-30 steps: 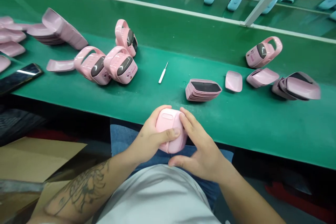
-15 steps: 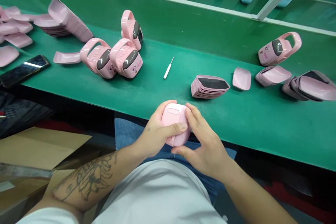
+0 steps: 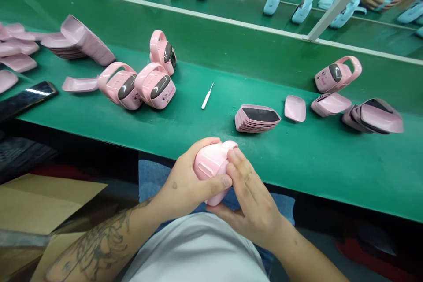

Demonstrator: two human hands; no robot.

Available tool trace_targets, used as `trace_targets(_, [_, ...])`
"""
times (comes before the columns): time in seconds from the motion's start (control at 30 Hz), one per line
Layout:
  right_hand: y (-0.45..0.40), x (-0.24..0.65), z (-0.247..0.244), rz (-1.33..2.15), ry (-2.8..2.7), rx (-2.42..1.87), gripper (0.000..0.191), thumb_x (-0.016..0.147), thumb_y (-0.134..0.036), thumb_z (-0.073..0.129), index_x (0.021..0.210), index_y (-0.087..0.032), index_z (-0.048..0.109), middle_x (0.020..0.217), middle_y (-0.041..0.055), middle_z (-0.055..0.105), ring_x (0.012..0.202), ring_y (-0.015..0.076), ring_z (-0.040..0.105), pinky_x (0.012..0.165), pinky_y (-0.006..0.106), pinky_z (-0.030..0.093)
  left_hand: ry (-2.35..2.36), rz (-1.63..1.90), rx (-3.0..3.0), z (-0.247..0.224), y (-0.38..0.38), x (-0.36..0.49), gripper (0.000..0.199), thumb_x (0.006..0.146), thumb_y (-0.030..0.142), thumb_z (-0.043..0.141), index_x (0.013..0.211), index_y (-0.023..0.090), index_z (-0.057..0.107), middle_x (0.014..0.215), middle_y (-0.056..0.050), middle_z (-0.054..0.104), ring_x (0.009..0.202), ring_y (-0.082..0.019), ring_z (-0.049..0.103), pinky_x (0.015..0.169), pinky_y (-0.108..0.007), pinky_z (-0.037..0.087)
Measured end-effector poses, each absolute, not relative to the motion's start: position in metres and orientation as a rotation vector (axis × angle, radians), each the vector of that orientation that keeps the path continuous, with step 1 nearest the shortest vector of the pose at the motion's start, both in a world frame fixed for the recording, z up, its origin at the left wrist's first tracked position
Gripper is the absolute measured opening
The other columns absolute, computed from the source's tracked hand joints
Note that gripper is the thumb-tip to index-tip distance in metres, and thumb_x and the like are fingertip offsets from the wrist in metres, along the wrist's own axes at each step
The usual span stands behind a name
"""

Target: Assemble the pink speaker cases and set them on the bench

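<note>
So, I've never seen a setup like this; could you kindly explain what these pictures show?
There is no machine here: a camera worn on a person's head looks forward and down at their own bare hands. The left hand and right hand together hold a pink plastic case near the edge of a green workbench. On the bench lie stacked pink shells, pink handled cases with dark panels, a white-handled pick and a phone.
</note>
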State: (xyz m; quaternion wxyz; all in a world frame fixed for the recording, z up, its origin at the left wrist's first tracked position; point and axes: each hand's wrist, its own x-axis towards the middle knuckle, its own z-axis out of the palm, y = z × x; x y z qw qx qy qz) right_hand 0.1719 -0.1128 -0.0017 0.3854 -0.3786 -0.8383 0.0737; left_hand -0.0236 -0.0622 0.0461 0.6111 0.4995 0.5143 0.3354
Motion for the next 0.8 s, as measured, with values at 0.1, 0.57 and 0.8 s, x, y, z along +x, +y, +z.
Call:
trace_targets(0.1, [-0.113,0.173,0.001,0.2,-2.152,-0.975,0.106,0.095,-0.037,0.084,0.176,-0.009,0.021,0.171,0.0244,0.048,0.162,0.0421,0.045,0.122,0.067,0.056,1.17,0.798,1.161,0.043,-0.065,-0.026,0.083,0.073,0.055,0.095,0.142,0.018,0.066,0.139,-0.015,0.076,0.12,-0.037,0.076,0.098,-0.042,0.065])
trace_targets(0.57, [-0.098,0.133,-0.032,1.156,-1.142,-1.023,0.079,0.113,-0.064,0.012,0.167,-0.02,0.047,0.147,0.0179,0.075,0.141,0.0302,0.07,0.117,0.059,0.057,0.69,1.269,0.874,0.0,-0.062,-0.018,0.094,0.078,0.064,0.089,0.158,0.034,0.049,0.165,-0.014,0.057,0.146,-0.042,0.061,0.112,-0.051,0.058])
trace_targets(0.8, [-0.092,0.142,-0.04,1.196,-0.937,-0.999,0.068,0.113,-0.06,0.039,0.172,-0.026,0.035,0.166,0.0142,0.059,0.142,0.0293,0.07,0.107,0.051,0.065,0.815,1.021,1.1,0.019,-0.056,-0.032,0.09,0.085,0.055,0.09,0.159,0.018,0.053,0.159,-0.021,0.062,0.143,-0.04,0.063,0.116,-0.044,0.055])
